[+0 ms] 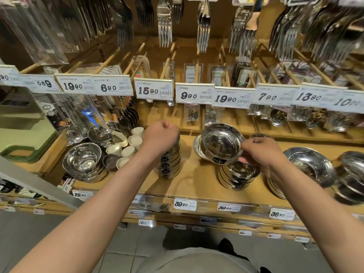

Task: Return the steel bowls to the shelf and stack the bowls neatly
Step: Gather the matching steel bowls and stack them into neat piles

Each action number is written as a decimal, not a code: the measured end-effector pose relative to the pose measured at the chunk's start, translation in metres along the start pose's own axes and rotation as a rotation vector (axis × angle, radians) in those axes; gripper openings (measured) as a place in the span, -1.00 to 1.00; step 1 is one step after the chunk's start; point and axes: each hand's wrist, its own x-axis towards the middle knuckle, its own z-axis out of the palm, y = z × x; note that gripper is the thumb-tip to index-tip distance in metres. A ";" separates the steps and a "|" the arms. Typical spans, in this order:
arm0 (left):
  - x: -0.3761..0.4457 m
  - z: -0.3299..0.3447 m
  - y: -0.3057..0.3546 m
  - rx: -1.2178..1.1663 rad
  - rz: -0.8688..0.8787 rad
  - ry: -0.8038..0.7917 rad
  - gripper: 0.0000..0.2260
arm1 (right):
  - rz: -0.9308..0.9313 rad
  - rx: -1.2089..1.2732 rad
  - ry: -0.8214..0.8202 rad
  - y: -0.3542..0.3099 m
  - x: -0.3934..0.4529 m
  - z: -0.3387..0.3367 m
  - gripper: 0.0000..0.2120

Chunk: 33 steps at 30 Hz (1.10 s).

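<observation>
Fingers of right hand (260, 152) pinch tilted steel bowl (221, 143); left hand (160, 134) fisted atop bowl stack (170, 164) (top hidden).

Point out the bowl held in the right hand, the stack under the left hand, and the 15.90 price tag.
held bowl (221, 143): head view, inner base.
labelled stack (169, 164): head view, side wall.
15.90 price tag (153, 91): head view, face.

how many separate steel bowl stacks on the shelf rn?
5: far left, under left hand, below right hand, two at right. Edge may hide more.
</observation>
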 end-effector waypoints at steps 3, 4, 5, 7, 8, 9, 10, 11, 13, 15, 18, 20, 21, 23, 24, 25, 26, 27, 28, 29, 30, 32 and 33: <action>-0.006 0.030 0.005 -0.060 -0.052 -0.217 -0.90 | -0.013 0.012 0.010 0.004 -0.011 -0.015 -0.98; -0.008 0.040 0.006 -0.077 -0.080 -0.281 -0.84 | -0.027 -0.003 0.014 0.006 -0.014 -0.020 -0.95; -0.010 0.049 0.008 -0.085 -0.101 -0.343 -0.76 | -0.034 -0.006 0.016 0.008 -0.018 -0.026 -0.94; -0.013 0.066 0.013 -0.119 -0.106 -0.434 -0.72 | -0.043 -0.028 0.031 0.011 -0.024 -0.037 -0.95; -0.014 0.073 0.016 -0.149 -0.102 -0.458 -0.76 | -0.051 -0.042 0.047 0.013 -0.025 -0.043 -0.93; -0.016 0.080 0.018 -0.172 -0.095 -0.470 -0.84 | -0.058 -0.040 0.067 0.015 -0.025 -0.048 -0.91; -0.016 0.086 0.021 -0.171 -0.075 -0.475 -0.87 | -0.065 -0.050 0.078 0.017 -0.025 -0.053 -0.93; -0.017 0.091 0.023 -0.172 -0.049 -0.484 -0.88 | -0.077 -0.052 0.086 0.019 -0.025 -0.058 -0.97; -0.017 0.099 0.026 -0.194 -0.009 -0.503 -0.96 | -0.103 -0.066 0.087 0.022 -0.025 -0.066 -0.91; -0.015 0.106 0.026 -0.184 0.014 -0.499 -0.92 | -0.113 -0.075 0.078 0.025 -0.025 -0.071 -0.91; -0.011 0.116 0.024 -0.167 0.029 -0.493 -0.85 | -0.111 -0.057 0.076 0.030 -0.016 -0.078 -0.84; -0.009 0.123 0.020 -0.154 0.025 -0.466 -0.85 | -0.108 -0.043 0.074 0.033 -0.009 -0.078 -0.79; -0.007 0.127 0.017 -0.147 0.021 -0.441 -0.85 | -0.112 -0.035 0.071 0.036 -0.005 -0.077 -0.82; -0.005 0.134 0.010 -0.146 -0.015 -0.400 -0.83 | -0.117 -0.026 0.078 0.040 0.000 -0.073 -0.86; -0.005 0.138 0.006 -0.143 -0.030 -0.391 -0.80 | -0.127 -0.049 0.087 0.043 0.003 -0.072 -0.87; -0.004 0.142 0.002 -0.142 -0.042 -0.390 -0.79 | -0.143 -0.082 0.096 0.046 0.007 -0.071 -0.85; -0.003 0.145 0.000 -0.135 -0.055 -0.394 -0.83 | -0.158 -0.114 0.103 0.048 0.009 -0.071 -0.81; -0.003 0.148 -0.003 -0.135 -0.070 -0.395 -0.88 | -0.168 -0.131 0.113 0.051 0.013 -0.071 -0.79; -0.002 0.151 -0.004 -0.133 -0.085 -0.391 -0.90 | -0.167 -0.147 0.125 0.053 0.015 -0.070 -0.79; 0.000 0.154 -0.006 -0.133 -0.096 -0.377 -0.91 | -0.169 -0.174 0.139 0.054 0.019 -0.070 -0.82; 0.001 0.157 -0.007 -0.128 -0.104 -0.357 -0.89 | -0.172 -0.217 0.150 0.056 0.021 -0.069 -0.84; 0.002 0.161 -0.008 -0.112 -0.115 -0.317 -0.84 | -0.176 -0.286 0.158 0.060 0.027 -0.068 -0.84; 0.002 0.163 -0.010 -0.097 -0.118 -0.302 -0.81 | -0.176 -0.288 0.154 0.062 0.029 -0.067 -0.84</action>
